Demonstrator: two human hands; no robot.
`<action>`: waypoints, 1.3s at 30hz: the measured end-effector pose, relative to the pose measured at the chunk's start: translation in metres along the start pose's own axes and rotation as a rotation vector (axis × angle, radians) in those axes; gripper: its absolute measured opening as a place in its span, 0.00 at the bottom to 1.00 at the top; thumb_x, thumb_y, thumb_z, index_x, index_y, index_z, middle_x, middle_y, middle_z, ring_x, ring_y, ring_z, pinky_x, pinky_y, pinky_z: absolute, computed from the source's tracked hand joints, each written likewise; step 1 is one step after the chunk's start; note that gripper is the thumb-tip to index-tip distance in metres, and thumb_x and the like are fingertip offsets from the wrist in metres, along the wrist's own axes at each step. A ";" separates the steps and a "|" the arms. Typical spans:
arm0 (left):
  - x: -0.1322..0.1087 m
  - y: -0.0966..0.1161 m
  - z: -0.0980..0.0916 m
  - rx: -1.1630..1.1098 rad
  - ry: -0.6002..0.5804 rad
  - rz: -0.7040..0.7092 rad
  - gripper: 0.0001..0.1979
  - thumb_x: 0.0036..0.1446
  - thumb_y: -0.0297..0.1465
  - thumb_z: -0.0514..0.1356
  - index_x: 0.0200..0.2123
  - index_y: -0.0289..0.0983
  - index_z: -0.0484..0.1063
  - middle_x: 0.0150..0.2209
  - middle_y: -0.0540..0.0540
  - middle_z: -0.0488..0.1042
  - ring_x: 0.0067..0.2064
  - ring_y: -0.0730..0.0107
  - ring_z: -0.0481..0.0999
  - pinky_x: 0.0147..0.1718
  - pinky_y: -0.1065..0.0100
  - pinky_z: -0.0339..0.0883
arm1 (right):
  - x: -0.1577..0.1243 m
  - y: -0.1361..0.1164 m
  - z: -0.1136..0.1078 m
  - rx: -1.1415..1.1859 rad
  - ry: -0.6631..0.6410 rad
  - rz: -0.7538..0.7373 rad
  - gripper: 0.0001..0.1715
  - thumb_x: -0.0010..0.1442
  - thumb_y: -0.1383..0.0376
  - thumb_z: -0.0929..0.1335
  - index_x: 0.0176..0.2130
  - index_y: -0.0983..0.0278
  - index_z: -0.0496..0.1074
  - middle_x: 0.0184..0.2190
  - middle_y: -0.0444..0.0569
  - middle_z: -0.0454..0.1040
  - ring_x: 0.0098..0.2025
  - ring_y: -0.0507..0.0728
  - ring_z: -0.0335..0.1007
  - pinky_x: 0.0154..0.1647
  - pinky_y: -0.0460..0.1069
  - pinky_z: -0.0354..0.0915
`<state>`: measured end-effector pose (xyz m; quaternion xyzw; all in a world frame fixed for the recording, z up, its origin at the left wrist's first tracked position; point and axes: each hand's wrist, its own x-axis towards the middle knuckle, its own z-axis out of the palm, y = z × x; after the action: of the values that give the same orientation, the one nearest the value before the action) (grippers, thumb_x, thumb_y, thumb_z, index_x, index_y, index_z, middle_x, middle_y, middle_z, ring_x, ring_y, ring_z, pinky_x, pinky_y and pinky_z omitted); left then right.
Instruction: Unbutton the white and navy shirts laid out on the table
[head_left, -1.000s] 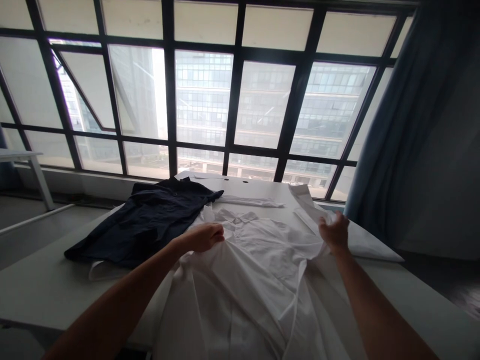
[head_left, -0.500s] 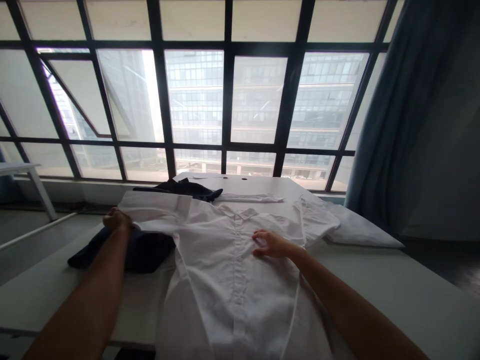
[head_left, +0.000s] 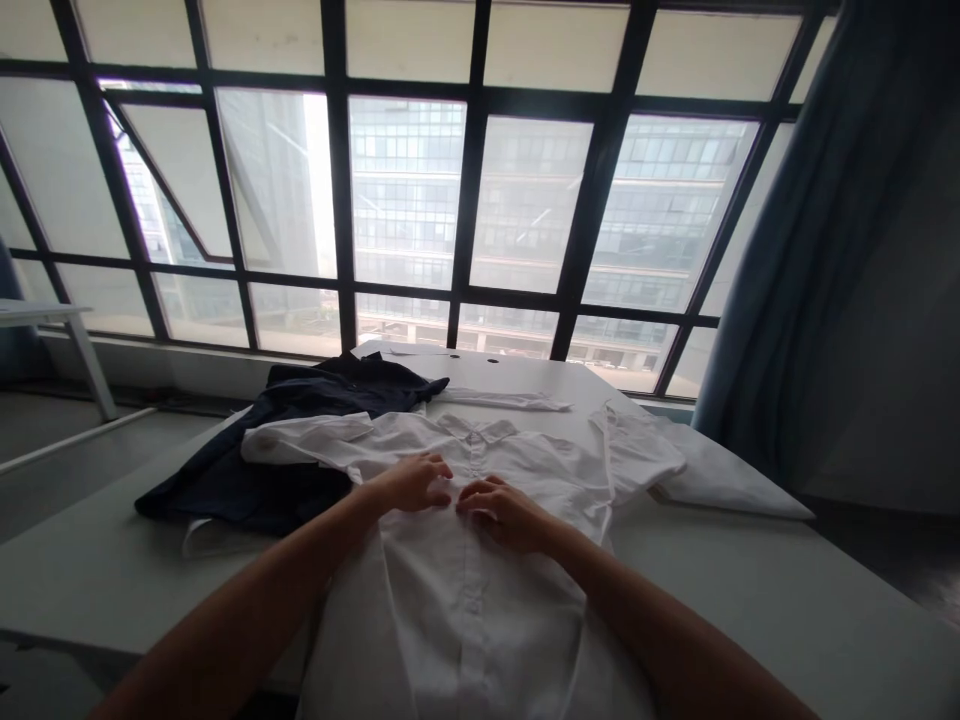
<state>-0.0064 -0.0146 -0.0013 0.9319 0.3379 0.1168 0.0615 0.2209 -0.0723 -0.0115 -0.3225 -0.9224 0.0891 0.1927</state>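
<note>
White button-front shirt [head_left: 480, 610], lying face up, sleeves spread, collar farthest away

The left hand [head_left: 409, 483] and right hand [head_left: 504, 514] lie palm-down, almost touching, apparently relaxed and slightly curled.

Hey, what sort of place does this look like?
Probably an office or studio room, likely high up: a large steel-framed window overlooks a glass office building, with a long white table and a blue curtain.
</note>
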 end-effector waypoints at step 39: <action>0.018 0.037 0.035 -0.911 0.085 -0.198 0.22 0.54 0.51 0.55 0.31 0.35 0.66 0.22 0.53 0.67 0.19 0.77 0.62 0.18 0.74 0.53 | 0.009 0.015 0.016 0.708 0.341 0.489 0.11 0.54 0.58 0.67 0.29 0.64 0.67 0.20 0.44 0.73 0.22 0.52 0.69 0.23 0.45 0.64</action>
<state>0.0392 -0.0329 -0.0251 0.7676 0.3419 0.2848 0.4612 0.2164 -0.0560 -0.0280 -0.4550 -0.6873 0.3870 0.4133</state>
